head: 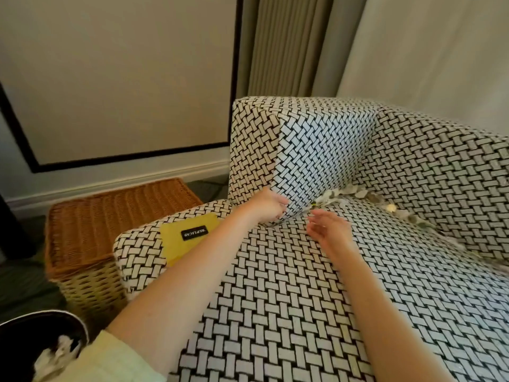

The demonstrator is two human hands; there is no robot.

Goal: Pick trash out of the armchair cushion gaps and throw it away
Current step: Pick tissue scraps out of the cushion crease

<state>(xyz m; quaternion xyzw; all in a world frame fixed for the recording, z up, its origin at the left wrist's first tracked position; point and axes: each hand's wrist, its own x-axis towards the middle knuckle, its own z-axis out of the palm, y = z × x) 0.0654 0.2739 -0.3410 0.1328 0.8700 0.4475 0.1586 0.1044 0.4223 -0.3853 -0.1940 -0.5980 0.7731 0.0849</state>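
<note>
Trash (340,194), a string of pale crumpled scraps, is wedged in the gap of the armchair (440,161) where the seat cushion (275,293) meets the back, right of centre in the frame. At the lower left corner sits a dark bin (16,334) with white scraps already in it, and above it a wicker basket (110,221) stands against the chair. A yellow cloth (179,249) lies on the near arm. My left hand (271,206) comes next, fingers curled on the lower front corner of the side cushion (311,161), which I judge is to hold it back from the gap. My right hand (329,231) hovers just right of it over the seat, fingers loose and apart, holding nothing; the two hands are close but not touching. The trash begins just above my right fingertips and its line runs away to the right and downward along the gap, so the right hand is the nearer, and the bin lies far back on the left.
</note>
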